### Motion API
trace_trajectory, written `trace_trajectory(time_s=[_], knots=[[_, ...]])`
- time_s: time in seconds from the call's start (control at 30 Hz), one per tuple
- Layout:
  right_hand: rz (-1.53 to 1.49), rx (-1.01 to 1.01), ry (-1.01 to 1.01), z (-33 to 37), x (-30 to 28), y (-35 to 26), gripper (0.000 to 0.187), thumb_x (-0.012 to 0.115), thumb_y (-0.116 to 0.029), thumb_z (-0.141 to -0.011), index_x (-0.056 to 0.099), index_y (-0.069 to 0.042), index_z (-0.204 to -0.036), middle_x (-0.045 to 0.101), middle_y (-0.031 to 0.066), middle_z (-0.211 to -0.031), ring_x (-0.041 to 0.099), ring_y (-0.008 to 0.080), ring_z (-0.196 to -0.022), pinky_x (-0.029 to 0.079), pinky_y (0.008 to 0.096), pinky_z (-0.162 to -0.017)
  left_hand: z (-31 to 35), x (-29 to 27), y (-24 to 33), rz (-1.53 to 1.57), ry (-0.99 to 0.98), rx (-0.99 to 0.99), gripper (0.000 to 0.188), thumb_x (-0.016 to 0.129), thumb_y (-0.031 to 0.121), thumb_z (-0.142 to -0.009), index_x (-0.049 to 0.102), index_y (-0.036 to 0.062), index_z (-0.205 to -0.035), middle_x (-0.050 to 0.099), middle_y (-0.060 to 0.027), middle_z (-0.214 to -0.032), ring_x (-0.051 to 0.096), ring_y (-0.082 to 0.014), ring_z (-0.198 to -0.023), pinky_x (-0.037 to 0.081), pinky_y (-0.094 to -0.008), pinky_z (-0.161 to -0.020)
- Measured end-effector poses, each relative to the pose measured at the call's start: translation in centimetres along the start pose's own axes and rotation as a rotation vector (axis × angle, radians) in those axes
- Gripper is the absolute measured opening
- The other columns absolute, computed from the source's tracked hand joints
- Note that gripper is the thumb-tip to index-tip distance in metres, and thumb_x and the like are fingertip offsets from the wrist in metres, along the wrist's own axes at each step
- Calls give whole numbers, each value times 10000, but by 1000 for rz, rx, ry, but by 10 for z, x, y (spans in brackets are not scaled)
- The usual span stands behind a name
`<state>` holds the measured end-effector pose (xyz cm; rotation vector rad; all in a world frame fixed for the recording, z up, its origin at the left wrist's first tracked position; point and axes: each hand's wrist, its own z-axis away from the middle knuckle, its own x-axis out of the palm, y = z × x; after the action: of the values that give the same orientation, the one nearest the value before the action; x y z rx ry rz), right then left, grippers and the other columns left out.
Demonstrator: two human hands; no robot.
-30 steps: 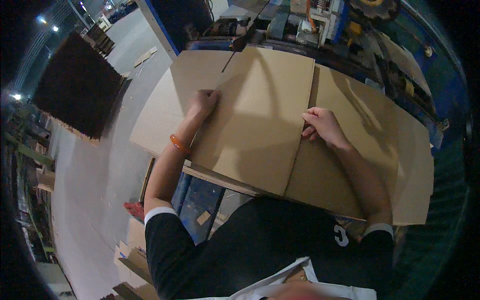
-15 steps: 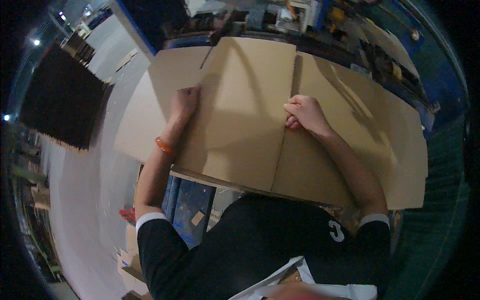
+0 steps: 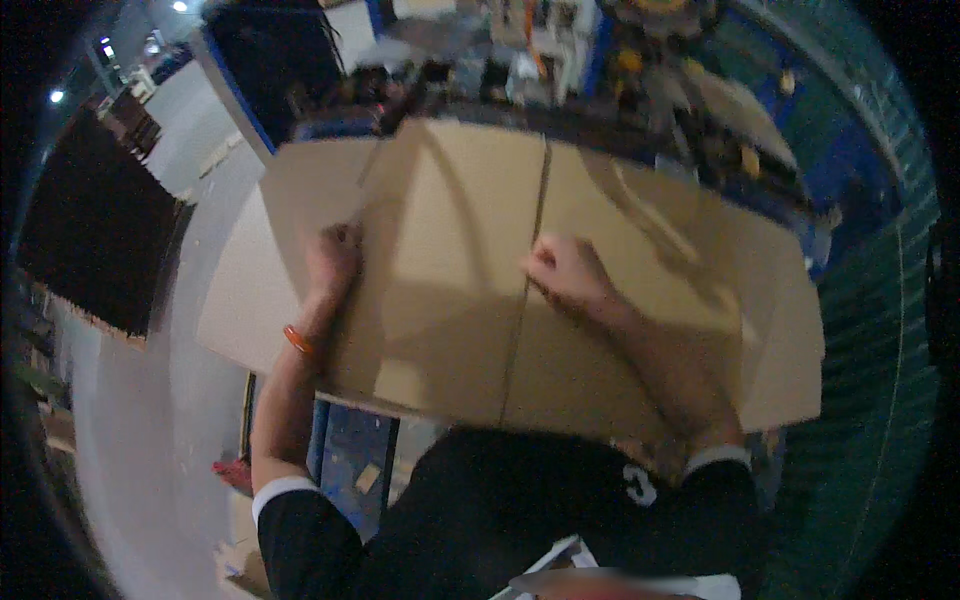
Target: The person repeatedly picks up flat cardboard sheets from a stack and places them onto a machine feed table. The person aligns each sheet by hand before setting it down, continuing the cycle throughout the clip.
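A large brown cardboard sheet (image 3: 450, 240) lies across the work surface in front of me, with a dark lengthwise seam between its panels. My left hand (image 3: 335, 265) rests as a loose fist over the left panel, an orange band (image 3: 299, 339) round its wrist. Its fingers curl out of sight, so what they hold, if anything, is hidden. My right hand (image 3: 572, 274) is closed beside the seam, thumb side toward it. Whether it pinches the cardboard's edge there cannot be made out. Both hands are slightly blurred.
Behind the cardboard runs a dark machine (image 3: 460, 85) with cluttered parts. A tall stack of dark sheets (image 3: 100, 220) stands on the floor at left. Green ribbed sheeting (image 3: 860, 400) hangs at right. Cardboard scraps (image 3: 240, 565) lie low at left.
The whole view has shifted, so cardboard and hands sit lower and further left. The gap at the seam's far end looks narrower. Both hands stay closed at about the same places on the sheet.
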<state>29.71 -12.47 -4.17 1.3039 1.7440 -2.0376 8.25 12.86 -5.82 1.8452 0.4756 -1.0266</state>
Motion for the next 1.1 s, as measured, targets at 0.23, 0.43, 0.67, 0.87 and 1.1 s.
trace_trajectory(time_s=[0.23, 0.43, 0.67, 0.87, 1.1], knots=[[68, -110, 104, 8, 4, 0, 196, 665, -182, -768, 601, -30, -874, 608, 54, -674, 586, 136, -599, 472, 265, -577, 10, -22, 10, 278, -288, 36, 325, 591, 292, -819, 614, -6, -947, 629, -179, -788, 597, -242, -684, 472, -357, -663], [184, -59, -120, 70, -32, -9, 485, 705, -170, -727, 532, -52, -1164, 579, 107, -1083, 558, 249, -1011, 444, 344, -867, 115, -38, 33, 263, -261, 975, 740, 690, 479, -689, 451, 39, -1233, 412, -237, -1278, 371, -392, -1208, 313, -470, -1006], [594, -239, -137, 199, -66, 3, 737, 574, -521, -771, 390, -67, -1321, 299, 160, -1413, 266, 348, -1306, 182, 487, -1069, 140, -49, 22, 35, -313, 1022, 808, 660, 503, -673, 399, 65, -1300, 312, -196, -1373, 323, -338, -1259, 287, -475, -1013], [696, -61, -200, 217, -85, 32, 883, 569, -618, -699, 345, -70, -1353, 295, 157, -1418, 233, 350, -1324, 142, 534, -1069, 116, -46, 24, -7, -258, 1141, 727, 600, 439, -750, 366, 64, -1327, 406, -145, -1319, 402, -301, -1208, 296, -440, -1020], [727, -132, -120, 150, -95, 46, 746, 666, -365, -647, 440, -52, -1285, 391, 133, -1367, 325, 317, -1287, 180, 460, -1082, 59, -27, 8, -77, -171, 1135, 560, 478, 157, -789, 367, 28, -1322, 406, -167, -1317, 407, -311, -1213, 339, -406, -1016]])
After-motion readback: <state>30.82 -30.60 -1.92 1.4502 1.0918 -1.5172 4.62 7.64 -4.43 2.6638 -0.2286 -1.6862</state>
